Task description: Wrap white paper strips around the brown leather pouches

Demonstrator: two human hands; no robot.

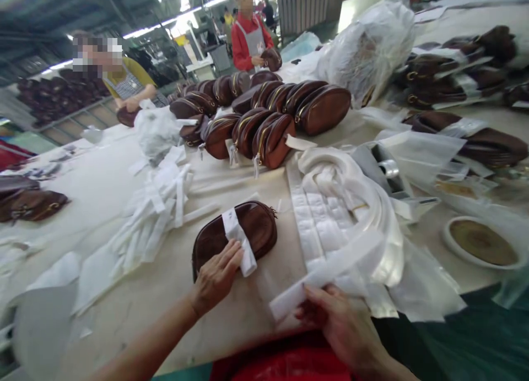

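A dark brown oval bag (259,231) lies on the table in front of me, with a white strip (232,225) wrapped across its middle. My left hand (219,271) rests at the near edge of the bag, its fingers together and pressing on the strip's lower part. To the right, my right hand (330,309) pinches the end of a flat white plastic strip (330,268) between thumb and fingers. That strip runs up toward a looped bundle of white plastic strips (384,221) on the table.
Rows of brown zippered bags (322,108) stand beyond. White paper strips (155,210) are piled on the left. A tape dispenser (384,169) and a round dish (481,242) are at the right, with wrapped bags behind. Two people work across the table (136,309).
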